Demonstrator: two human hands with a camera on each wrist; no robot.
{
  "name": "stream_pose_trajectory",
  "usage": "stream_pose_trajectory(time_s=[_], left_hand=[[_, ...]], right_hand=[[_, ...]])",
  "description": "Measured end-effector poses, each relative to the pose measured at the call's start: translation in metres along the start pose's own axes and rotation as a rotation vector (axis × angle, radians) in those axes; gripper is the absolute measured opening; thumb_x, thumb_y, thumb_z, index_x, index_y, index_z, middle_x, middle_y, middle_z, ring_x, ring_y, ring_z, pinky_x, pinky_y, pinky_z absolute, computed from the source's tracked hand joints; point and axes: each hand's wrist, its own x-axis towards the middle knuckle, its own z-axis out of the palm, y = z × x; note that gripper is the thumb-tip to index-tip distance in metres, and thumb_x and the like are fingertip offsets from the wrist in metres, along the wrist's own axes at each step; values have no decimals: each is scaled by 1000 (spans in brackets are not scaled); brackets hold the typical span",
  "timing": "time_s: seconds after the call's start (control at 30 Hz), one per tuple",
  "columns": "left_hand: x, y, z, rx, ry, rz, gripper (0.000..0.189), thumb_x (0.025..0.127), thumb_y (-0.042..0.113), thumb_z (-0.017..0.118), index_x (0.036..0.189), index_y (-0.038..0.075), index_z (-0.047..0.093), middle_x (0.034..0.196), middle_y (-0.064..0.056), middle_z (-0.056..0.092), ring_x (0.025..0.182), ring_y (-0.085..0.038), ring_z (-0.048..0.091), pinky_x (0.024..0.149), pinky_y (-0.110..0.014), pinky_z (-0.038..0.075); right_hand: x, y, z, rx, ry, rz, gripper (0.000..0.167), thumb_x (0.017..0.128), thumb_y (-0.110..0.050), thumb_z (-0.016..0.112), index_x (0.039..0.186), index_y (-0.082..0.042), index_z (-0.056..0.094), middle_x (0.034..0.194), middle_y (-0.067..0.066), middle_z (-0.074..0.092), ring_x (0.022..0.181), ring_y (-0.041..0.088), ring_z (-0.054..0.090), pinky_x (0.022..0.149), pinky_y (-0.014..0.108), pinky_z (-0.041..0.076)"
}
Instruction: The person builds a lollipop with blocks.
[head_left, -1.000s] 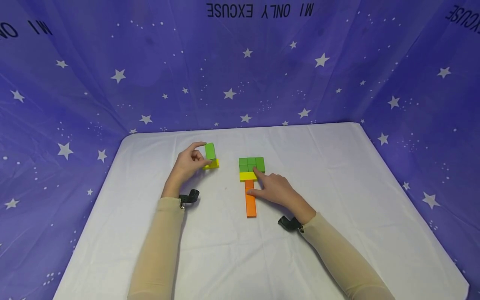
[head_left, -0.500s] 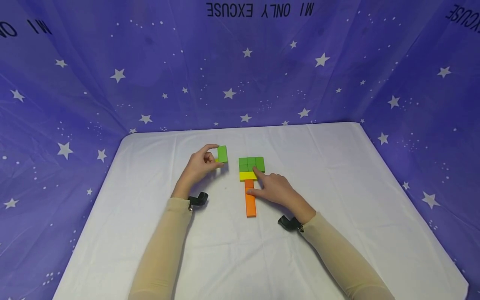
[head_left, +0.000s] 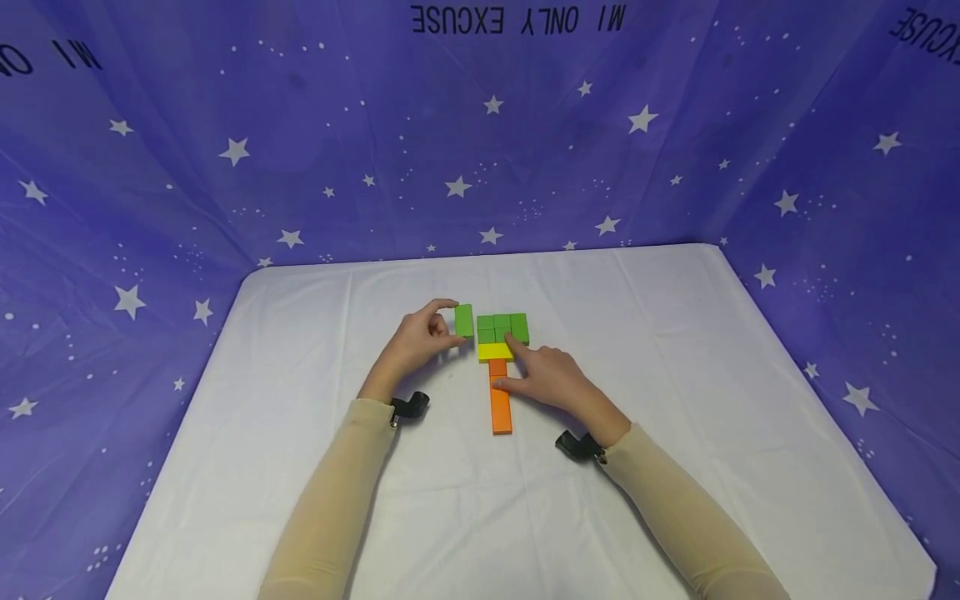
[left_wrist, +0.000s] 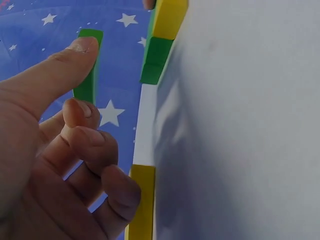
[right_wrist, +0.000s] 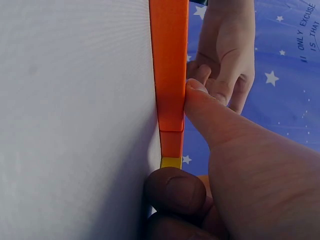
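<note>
My left hand (head_left: pixel 417 340) pinches a green rectangular block (head_left: pixel 464 321) between thumb and index finger, just left of a flat layout of blocks. In the left wrist view, its other fingers curl below the pinched block. The layout has several green blocks (head_left: pixel 494 322) on top, a yellow block (head_left: pixel 492 352) under them and orange blocks (head_left: pixel 501 408) in a column below. My right hand (head_left: pixel 553 377) rests on it: the index fingertip touches the green group, the thumb touches the orange column. A separate yellow block (left_wrist: pixel 144 200) stands behind the left hand's fingers, hidden in the head view.
A white cloth (head_left: pixel 637 333) covers the table. Purple star-printed curtains (head_left: pixel 480 142) hang at the back and both sides. Black wrist camera mounts (head_left: pixel 577 446) stick out from both sleeves, close over the cloth.
My left hand has carried the green block rightward from above the separate yellow block to beside the layout. The right hand has kept its place.
</note>
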Motion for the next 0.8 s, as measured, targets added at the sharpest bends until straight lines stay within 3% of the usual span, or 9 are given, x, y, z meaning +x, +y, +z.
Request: stream_pose_trajectory(time_s=[0.8], left_hand=[[2,-1,15,161,-31,-91,67,90,31,86,148,18,58,84,-1,64,69,-16,54,68,-32,45]], right_hand=[[-1,-2,-3,-11,-9,7,102,91,-74,66,168,-16,33,60,-2,39,58,18,40,56,31,29]])
